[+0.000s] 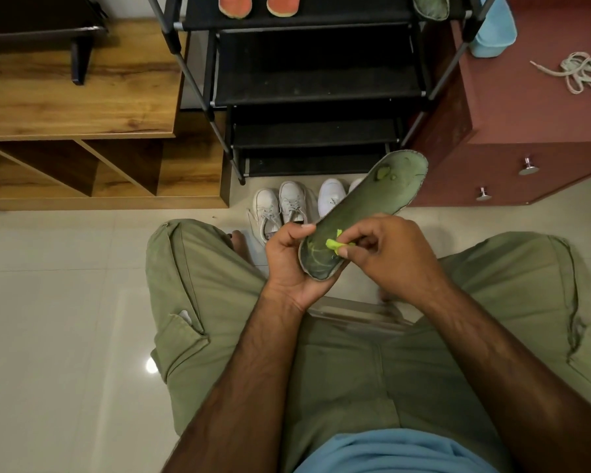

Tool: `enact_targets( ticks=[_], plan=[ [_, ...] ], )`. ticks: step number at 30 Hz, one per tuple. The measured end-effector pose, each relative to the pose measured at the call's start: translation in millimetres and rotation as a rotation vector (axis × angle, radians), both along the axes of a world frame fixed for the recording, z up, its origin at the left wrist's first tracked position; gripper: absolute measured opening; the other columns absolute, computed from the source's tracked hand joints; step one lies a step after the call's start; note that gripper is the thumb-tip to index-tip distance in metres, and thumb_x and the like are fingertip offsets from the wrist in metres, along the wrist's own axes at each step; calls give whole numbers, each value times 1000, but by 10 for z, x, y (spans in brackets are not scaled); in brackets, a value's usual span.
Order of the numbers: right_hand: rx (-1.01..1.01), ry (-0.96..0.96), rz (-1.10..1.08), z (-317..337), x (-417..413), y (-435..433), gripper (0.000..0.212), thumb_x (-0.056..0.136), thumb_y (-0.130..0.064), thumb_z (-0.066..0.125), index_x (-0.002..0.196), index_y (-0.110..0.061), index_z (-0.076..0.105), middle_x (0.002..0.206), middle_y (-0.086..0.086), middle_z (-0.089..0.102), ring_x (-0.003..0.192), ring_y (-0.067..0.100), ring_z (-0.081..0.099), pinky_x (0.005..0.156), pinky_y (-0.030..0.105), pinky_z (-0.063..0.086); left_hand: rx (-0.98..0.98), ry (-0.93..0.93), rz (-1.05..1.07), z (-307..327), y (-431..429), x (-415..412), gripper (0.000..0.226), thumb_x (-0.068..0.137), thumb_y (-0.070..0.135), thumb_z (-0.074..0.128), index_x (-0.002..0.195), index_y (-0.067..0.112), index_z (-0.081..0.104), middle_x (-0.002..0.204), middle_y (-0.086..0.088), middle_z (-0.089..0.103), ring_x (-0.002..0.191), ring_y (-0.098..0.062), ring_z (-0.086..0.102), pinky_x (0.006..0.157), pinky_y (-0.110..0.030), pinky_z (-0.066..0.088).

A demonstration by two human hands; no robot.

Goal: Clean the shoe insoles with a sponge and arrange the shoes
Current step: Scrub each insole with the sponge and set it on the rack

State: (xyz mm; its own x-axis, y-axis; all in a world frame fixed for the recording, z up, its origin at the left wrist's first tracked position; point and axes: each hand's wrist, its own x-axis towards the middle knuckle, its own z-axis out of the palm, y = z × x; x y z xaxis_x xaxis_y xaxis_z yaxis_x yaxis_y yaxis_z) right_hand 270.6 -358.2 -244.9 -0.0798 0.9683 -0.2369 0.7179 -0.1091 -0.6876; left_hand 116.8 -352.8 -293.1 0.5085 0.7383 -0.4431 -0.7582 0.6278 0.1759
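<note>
A green insole is held up over the person's lap, slanting from its heel end near the body to its toe end up and to the right. The left hand cups the heel end from below, its grip wrapped round the edge with the thumb on the upper rim. The right hand has a narrow grip, pinching a small yellow-green sponge and pressing it on the insole's heel area (pale streaks show there). On the floor beyond the knees stand white shoes, just in front of a black shoe rack. Its top shelf carries two orange insoles and another green insole. To the right, a heap of laces lies on a maroon cabinet.
</note>
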Motion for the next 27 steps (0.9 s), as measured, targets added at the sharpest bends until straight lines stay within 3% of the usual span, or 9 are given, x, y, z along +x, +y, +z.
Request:
enact_targets(
  ticks=[3,7,10,14,16,19,22,25,27],
  plan=[
    [-6,74,-88,13,46,15,10,86,-26,83,94,-32,81,90,-14,75,77,4,69,72,23,57,16,16,-9,9,15,11,64,79,21,51,135,-10,50,137,-30,52,140,-44,40,126,-51,17],
    [-79,234,-176,58,74,51,9,86,-23,83,94,-26,81,83,-10,78,79,6,73,80,34,63,29,8,-13,-32,24,27,79,83,19,50,153,-11,30,159,-33,29,151,-47,25,126,-55,15],
    [-40,330,-282,123,70,126,7,87,-22,83,92,-25,80,83,-10,78,81,6,74,82,37,63,16,-10,-11,-18,36,34,75,86,24,50,154,-6,35,159,-33,32,149,-45,31,125,-57,19],
    [92,142,-185,133,-100,159,10,89,-22,80,97,-28,80,86,-13,73,77,2,70,75,26,61,17,47,-32,42,24,41,56,91,32,43,127,-5,65,140,-29,57,129,-39,59,111,-52,44],
    [120,92,-140,98,-203,146,13,87,-22,81,98,-28,80,89,-15,69,75,0,66,73,21,58,14,34,-33,36,16,24,54,95,36,40,121,-3,67,129,-25,65,119,-34,66,102,-46,52],
    [89,87,-59,58,-292,100,16,87,-23,82,101,-29,80,91,-16,67,76,-3,64,69,12,51,-16,32,-22,10,26,16,53,104,40,35,133,4,61,127,-20,66,118,-29,65,99,-43,54],
    [93,100,-97,42,-273,151,13,87,-24,82,98,-30,80,87,-17,71,75,-3,65,70,16,54,17,64,-22,-14,37,43,57,105,42,35,154,15,44,142,-17,58,130,-28,56,109,-45,42],
    [155,63,-183,19,-314,201,9,88,-23,81,96,-27,79,90,-14,72,75,0,67,73,21,58,16,84,-38,-25,37,64,66,104,51,40,157,12,38,148,-15,54,140,-28,48,119,-46,34],
    [126,59,-115,28,-394,139,11,88,-22,81,97,-26,80,91,-13,72,76,-2,66,72,14,54,16,86,-38,-47,45,46,67,104,56,42,157,14,40,156,-15,45,147,-29,40,126,-48,22]
  ],
)
